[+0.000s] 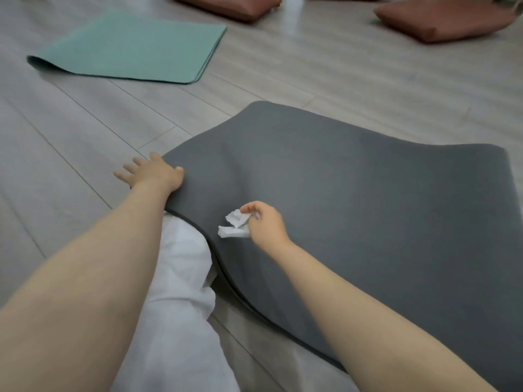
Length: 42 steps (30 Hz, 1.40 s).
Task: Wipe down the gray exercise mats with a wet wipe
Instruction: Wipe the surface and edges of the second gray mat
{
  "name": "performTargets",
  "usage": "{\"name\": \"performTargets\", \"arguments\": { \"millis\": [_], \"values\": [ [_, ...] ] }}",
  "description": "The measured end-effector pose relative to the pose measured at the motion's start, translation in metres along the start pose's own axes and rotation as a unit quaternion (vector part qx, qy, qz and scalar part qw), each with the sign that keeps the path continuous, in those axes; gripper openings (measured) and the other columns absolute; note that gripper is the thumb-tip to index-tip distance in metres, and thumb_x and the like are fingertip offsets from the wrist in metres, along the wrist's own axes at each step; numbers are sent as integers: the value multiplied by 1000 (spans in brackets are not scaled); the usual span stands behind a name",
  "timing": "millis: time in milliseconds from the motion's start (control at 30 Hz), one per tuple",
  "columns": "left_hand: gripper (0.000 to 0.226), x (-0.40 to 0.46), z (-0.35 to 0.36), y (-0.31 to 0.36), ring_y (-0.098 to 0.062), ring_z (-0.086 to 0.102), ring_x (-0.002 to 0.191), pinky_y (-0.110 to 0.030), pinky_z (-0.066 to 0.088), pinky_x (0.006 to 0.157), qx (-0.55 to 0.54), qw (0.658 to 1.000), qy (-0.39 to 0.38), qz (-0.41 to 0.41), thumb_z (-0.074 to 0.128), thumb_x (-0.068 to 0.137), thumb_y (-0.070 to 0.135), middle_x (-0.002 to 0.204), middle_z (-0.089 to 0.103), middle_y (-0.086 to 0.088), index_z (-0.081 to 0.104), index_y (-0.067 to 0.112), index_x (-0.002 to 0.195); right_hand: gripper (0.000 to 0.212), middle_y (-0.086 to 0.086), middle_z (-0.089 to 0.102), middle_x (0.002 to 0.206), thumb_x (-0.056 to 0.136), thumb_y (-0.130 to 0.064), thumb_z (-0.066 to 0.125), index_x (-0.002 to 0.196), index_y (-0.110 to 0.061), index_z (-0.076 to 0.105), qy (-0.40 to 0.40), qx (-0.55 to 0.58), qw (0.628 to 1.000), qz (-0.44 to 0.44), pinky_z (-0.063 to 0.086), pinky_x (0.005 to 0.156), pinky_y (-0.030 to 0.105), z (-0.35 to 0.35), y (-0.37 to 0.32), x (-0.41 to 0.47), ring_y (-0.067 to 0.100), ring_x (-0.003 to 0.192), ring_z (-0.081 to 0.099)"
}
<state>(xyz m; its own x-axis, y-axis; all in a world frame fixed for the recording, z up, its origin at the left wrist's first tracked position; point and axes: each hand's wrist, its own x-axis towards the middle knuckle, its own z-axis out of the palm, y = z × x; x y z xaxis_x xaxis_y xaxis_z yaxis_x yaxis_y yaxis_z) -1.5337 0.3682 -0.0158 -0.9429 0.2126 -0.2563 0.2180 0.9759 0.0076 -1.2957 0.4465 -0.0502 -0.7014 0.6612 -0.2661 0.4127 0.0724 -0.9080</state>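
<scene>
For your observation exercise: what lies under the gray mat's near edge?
A knee in white cloth lifts the gray mat there; floor shows around it. Whatever lies beneath the rest is covered.

Dark gray exercise mat (353, 199), plain; white crumpled wet wipe (235, 226); teal-green mat (133, 46), plain; reddish-brown cushions (441, 18); pale gray wood-grain plank floor (70, 131); white trouser leg (181, 306).
</scene>
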Motion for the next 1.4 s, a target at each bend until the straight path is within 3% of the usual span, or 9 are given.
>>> {"name": "performTargets", "arguments": {
  "millis": [133, 267, 333, 467, 733, 1000, 1133, 1233, 1400],
  "values": [
    [72, 9, 0, -14, -40, 43, 131, -49, 34, 107, -103, 994, -44, -19, 49, 89, 47, 141, 47, -17, 27, 10, 147, 22, -10, 62, 103, 98, -25, 48, 106, -9, 61, -52, 51, 997, -15, 38, 56, 3, 7, -7, -2, -14, 67, 60],
    [46, -3, -14, 0, -39, 55, 113, -39, 46, 85, -244, 969, 8, 37, 52, 83, 30, 122, 59, -15, 54, 9, 124, 54, 2, 60, 110, 93, -43, 56, 122, 3, 53, -36, 24, 999, -7, 44, 59, 9, 17, -11, -3, 3, 67, 62],
    [32, -17, -29, 14, -35, 61, 100, -34, 44, 75, -337, 936, 31, 102, 49, 81, 20, 100, 65, -9, 65, 13, 108, 47, 14, 65, 93, 94, -39, 55, 105, 6, 59, 5, 62, 998, -10, 46, 56, 14, 14, -21, -2, 19, 65, 63],
    [33, -48, -41, 43, -19, 64, 97, -36, 53, 88, -430, 876, 17, 218, 61, 81, 14, 100, 67, 6, 67, 30, 109, 47, -1, 45, 51, 95, -40, 52, 61, -7, 49, 107, 141, 984, 33, 40, 55, 22, -11, -39, 16, 9, 49, 45],
    [33, -140, -17, 101, -6, 61, 103, -24, 46, 91, -338, 827, -48, 446, 70, 85, 14, 112, 70, 9, 72, 23, 116, 65, 5, 67, 96, 70, -70, 62, 97, -11, 64, 113, 178, 971, 111, 53, 85, 38, -90, -63, 16, 23, 89, 65],
    [17, -243, 17, 125, 5, 62, 99, -14, 45, 88, -327, 739, -248, 535, 63, 96, 24, 111, 69, 13, 69, 29, 110, 16, 8, 57, 97, 90, -14, 50, 74, -17, 49, 240, 114, 953, 147, 54, 77, 32, -164, -14, -62, 23, 85, 57],
    [43, -276, 41, 132, -15, 47, 128, -30, 41, 102, -226, 826, -172, 487, 53, 97, 50, 134, 52, 6, 53, 23, 130, 18, 15, 69, 97, 80, -9, 53, 92, 1, 63, 286, 76, 945, 142, 58, 76, 43, -232, 13, -97, 31, 82, 67],
    [70, -301, 60, 140, -32, 30, 144, -41, 25, 118, -120, 893, -122, 417, 52, 96, 53, 156, 30, -11, 31, 16, 151, 12, 14, 66, 94, 85, -10, 49, 76, -5, 55, 280, -22, 951, 126, 56, 84, 42, -296, 28, -130, 33, 90, 66],
    [79, -370, 80, 167, -35, 21, 148, -43, 19, 120, -112, 931, -148, 315, 43, 98, 57, 162, 17, -14, 12, 17, 158, 14, 18, 61, 101, 86, -8, 49, 90, 3, 58, 326, -103, 933, 113, 49, 85, 35, -405, 69, -201, 25, 93, 59]
  ]
}}
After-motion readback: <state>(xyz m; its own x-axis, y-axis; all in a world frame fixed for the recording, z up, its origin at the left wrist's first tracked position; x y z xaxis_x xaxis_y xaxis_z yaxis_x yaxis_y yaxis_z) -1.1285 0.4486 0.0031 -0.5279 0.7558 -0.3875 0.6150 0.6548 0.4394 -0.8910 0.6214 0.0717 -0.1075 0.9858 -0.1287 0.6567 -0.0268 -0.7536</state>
